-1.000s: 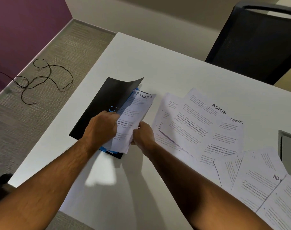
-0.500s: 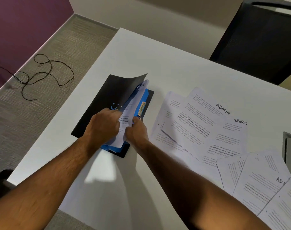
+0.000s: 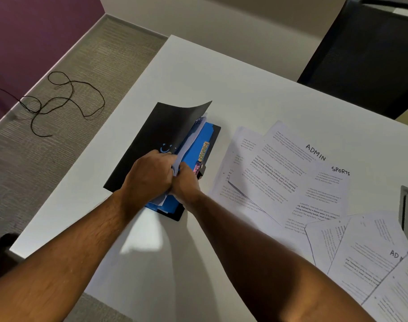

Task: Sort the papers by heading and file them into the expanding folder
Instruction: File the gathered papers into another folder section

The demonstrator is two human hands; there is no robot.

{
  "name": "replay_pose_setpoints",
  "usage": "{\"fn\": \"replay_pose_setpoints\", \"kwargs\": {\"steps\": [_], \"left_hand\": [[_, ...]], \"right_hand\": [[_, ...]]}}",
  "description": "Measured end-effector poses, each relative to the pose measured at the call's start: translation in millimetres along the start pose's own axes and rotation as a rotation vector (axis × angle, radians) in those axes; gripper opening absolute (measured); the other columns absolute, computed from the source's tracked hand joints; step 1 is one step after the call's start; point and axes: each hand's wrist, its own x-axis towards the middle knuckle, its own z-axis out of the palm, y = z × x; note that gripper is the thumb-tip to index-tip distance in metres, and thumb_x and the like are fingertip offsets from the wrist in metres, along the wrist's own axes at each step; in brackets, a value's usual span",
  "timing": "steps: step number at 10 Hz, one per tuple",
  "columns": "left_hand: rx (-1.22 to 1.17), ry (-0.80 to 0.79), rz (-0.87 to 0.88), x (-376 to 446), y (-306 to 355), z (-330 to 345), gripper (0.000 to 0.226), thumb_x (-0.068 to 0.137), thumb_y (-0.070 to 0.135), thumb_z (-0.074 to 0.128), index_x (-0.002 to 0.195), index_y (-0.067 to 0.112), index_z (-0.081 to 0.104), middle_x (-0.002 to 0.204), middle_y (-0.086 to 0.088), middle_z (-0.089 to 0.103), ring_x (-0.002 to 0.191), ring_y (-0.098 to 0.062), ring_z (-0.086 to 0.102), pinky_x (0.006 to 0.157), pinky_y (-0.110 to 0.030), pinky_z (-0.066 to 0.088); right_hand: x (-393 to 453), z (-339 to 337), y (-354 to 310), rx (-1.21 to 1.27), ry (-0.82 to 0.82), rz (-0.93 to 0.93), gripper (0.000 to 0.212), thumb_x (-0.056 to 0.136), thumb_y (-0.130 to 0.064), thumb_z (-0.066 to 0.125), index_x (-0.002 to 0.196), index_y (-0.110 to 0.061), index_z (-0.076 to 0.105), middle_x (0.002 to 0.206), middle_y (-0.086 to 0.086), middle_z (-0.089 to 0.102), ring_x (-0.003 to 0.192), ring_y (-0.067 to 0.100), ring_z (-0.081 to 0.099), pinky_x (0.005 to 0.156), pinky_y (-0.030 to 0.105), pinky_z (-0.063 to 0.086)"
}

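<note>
Two hands meet over the expanding folder (image 3: 152, 140), feeding white sheets (image 3: 186, 145) into its mouth.

Your left hand (image 3: 149, 175) curls round the near edge of the sheets and your right hand (image 3: 185, 182) pinches them from the other side, knuckles almost touching. The folder lies near the table's (image 3: 198, 73) left edge, black cover curled up, blue dividers showing, a tan tab reading FINANCE (image 3: 204, 151) beside a pink tab (image 3: 195, 168). Expect the paper to be light and floppy, likely to buckle if pushed from one corner; hold it low along the edge with both hands. The loose pages headed ADMIN (image 3: 315, 152) and SPORTS (image 3: 340, 170) lie fanned out to your right, overlapping and probably slippery.
</note>
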Motion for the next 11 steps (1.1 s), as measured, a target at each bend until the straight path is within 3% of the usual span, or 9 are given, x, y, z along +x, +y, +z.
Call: {"fn": "replay_pose_setpoints", "kwargs": {"steps": [1, 2, 3, 4, 6, 7, 8, 9, 11], "left_hand": [[-0.215, -0.150, 0.007, -2.6, 1.7, 55.7, 0.041, 0.107, 0.032, 0.047, 0.132, 0.001, 0.047, 0.130, -0.005, 0.064, 0.121, -0.022, 0.060, 0.108, -0.027, 0.040], [-0.072, -0.018, -0.109, 4.3, 7.2, 36.7, 0.034, 0.106, 0.025, 0.048, 0.132, 0.004, 0.054, 0.127, -0.010, 0.066, 0.116, -0.026, 0.062, 0.104, -0.031, 0.045], [-0.200, 0.305, 0.206, 4.3, -12.2, 28.5, 0.028, 0.093, 0.022, 0.069, 0.109, -0.001, 0.073, 0.096, -0.019, 0.076, 0.083, -0.035, 0.073, 0.075, -0.045, 0.061], [-0.222, 0.355, 0.229, 4.8, -28.5, 31.8, 0.029, 0.082, 0.014, 0.081, 0.100, -0.008, 0.075, 0.088, -0.023, 0.076, 0.074, -0.037, 0.075, 0.072, -0.046, 0.061], [-0.206, 0.297, 0.268, 8.6, -18.3, 31.2, 0.022, 0.078, 0.006, 0.083, 0.095, -0.007, 0.076, 0.081, -0.021, 0.076, 0.068, -0.036, 0.073, 0.067, -0.044, 0.062], [-0.163, 0.239, 0.156, 4.8, -13.8, 26.4, 0.022, 0.088, 0.005, 0.067, 0.109, 0.003, 0.074, 0.094, -0.016, 0.075, 0.082, -0.037, 0.071, 0.069, -0.046, 0.060], [-0.152, 0.253, 0.244, 5.0, -13.2, 33.3, 0.022, 0.088, 0.009, 0.072, 0.107, -0.001, 0.075, 0.096, -0.019, 0.076, 0.085, -0.037, 0.073, 0.074, -0.047, 0.062], [-0.097, 0.187, 0.237, 6.4, -12.2, 43.0, 0.028, 0.090, 0.019, 0.073, 0.111, 0.002, 0.075, 0.105, -0.017, 0.076, 0.096, -0.032, 0.073, 0.084, -0.044, 0.061], [-0.006, 0.026, 0.159, 8.5, -1.8, 56.4, 0.041, 0.094, 0.031, 0.069, 0.131, 0.016, 0.061, 0.130, -0.010, 0.061, 0.117, -0.025, 0.061, 0.094, -0.038, 0.057]], "right_hand": [[-10.5, -7.5, -7.2, -0.018, -0.054, 0.004, 0.028, 0.104, -0.012, 0.056, 0.131, -0.013, 0.049, 0.133, 0.013, 0.060, 0.123, 0.033, 0.060, 0.108, 0.051, 0.052], [-7.2, -10.9, -4.4, 0.029, -0.089, 0.045, 0.029, 0.107, -0.017, 0.051, 0.135, -0.012, 0.047, 0.132, 0.013, 0.059, 0.125, 0.034, 0.061, 0.105, 0.048, 0.055], [-13.9, -17.8, -1.2, 0.059, -0.155, 0.189, 0.020, 0.107, -0.021, 0.053, 0.126, -0.013, 0.055, 0.121, 0.011, 0.067, 0.113, 0.030, 0.070, 0.091, 0.040, 0.063], [-17.4, -16.1, 2.3, 0.033, -0.160, 0.207, 0.007, 0.102, -0.012, 0.062, 0.108, -0.016, 0.061, 0.116, 0.011, 0.071, 0.107, 0.029, 0.073, 0.086, 0.038, 0.065], [-19.8, -6.3, 4.5, 0.023, -0.104, 0.139, 0.013, 0.099, -0.003, 0.061, 0.110, -0.008, 0.065, 0.114, 0.010, 0.072, 0.107, 0.025, 0.070, 0.083, 0.030, 0.063], [-23.1, -4.6, 3.9, 0.023, -0.090, 0.137, 0.012, 0.103, -0.006, 0.056, 0.101, -0.017, 0.059, 0.117, 0.013, 0.070, 0.112, 0.028, 0.069, 0.087, 0.033, 0.062], [-24.2, -4.6, 8.1, -0.003, -0.083, 0.144, 0.011, 0.104, -0.006, 0.053, 0.106, -0.015, 0.059, 0.115, 0.010, 0.068, 0.116, 0.029, 0.067, 0.094, 0.040, 0.061], [-24.3, -8.7, 15.2, -0.065, -0.135, 0.149, 0.016, 0.102, -0.005, 0.054, 0.117, -0.005, 0.060, 0.111, 0.016, 0.074, 0.102, 0.030, 0.075, 0.088, 0.043, 0.064], [-46.3, -29.3, 30.1, -0.031, -0.103, 0.171, 0.019, 0.103, -0.021, 0.061, 0.118, -0.009, 0.060, 0.110, 0.014, 0.076, 0.079, 0.017, 0.074, 0.070, 0.028, 0.061]]}}
